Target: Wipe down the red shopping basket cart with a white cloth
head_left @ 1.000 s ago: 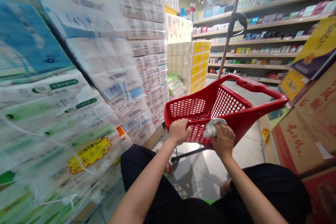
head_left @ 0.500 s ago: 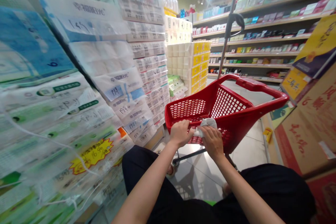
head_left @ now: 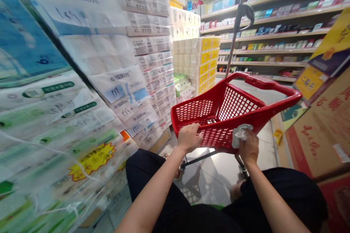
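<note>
A red plastic shopping cart (head_left: 262, 113) with perforated walls stands before me, its handle toward the right. My left hand (head_left: 189, 138) is wrapped over the rim of the cart's near side, close to its left corner. In my right hand (head_left: 249, 147) is a crumpled white cloth (head_left: 240, 133), pressed against the outside of the near wall, right of the perforations. Part of the cloth is covered by my fingers. The basket's inside shows bare red mesh. A metal pole (head_left: 234, 49) with a dark grey hook rises behind the cart.
Tall stacks of wrapped tissue packs (head_left: 144, 72) line the left side, with a white cord (head_left: 54, 151) hanging across the nearest ones. Cardboard boxes (head_left: 319, 131) stand close on the right. Shelves (head_left: 273, 32) of small goods fill the back. My knees flank the cart's near side.
My right hand has slid the cloth rightward along the cart's near side, away from my left hand. My left hand keeps its hold on the rim. The view has shifted slightly.
</note>
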Tool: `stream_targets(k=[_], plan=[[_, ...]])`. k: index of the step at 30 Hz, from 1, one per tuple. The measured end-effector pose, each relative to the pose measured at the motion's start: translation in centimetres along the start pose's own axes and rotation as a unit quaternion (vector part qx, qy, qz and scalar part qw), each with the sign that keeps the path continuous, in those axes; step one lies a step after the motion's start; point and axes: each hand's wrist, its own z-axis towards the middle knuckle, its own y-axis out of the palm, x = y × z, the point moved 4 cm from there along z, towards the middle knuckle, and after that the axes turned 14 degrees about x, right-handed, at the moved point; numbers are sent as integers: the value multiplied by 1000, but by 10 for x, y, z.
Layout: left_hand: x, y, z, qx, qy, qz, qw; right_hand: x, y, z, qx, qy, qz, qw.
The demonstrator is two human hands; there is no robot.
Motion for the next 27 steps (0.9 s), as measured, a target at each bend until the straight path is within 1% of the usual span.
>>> stream_targets(k=[2,3,5,6,8,10,11,14,15,16,18,20,22,24,27], plan=[[6,2,1,-1,3,-3,1000,17,-1,0,11,69,-3,998],[9,3,1,0,5,-4,1000,22,-1,2,9,92,-1,996],[15,5,3,2,5,-4,1000,21,1,8,12,123,3,992],[17,5,3,1,3,-3,1000,16,3,12,21,129,8,991],[22,7,4,-2,0,-2,1000,-6,10,20,39,121,28,991],[25,8,6,-3,0,-1,1000,-40,21,20,42,94,56,993],[27,9,6,-2,1,-1,1000,-57,27,15,39,88,63,993],[30,10,7,-2,2,-1,1000,-104,42,-12,52,111,98,988],[31,10,7,-4,2,-3,1000,-118,47,-23,32,108,125,986],[32,10,7,-7,1,-4,1000,-130,51,-35,13,101,155,983],[34,10,6,-14,-1,-4,1000,-144,54,-52,10,117,194,974],[34,9,4,-17,-3,-4,1000,-146,54,-59,9,118,211,970],[35,9,2,-16,-3,-5,1000,-139,53,-55,4,107,206,973],[35,9,1,-10,-4,-6,1000,-119,52,-44,18,118,181,976],[35,10,-1,-6,-5,-10,1000,-74,45,-23,93,183,111,972]])
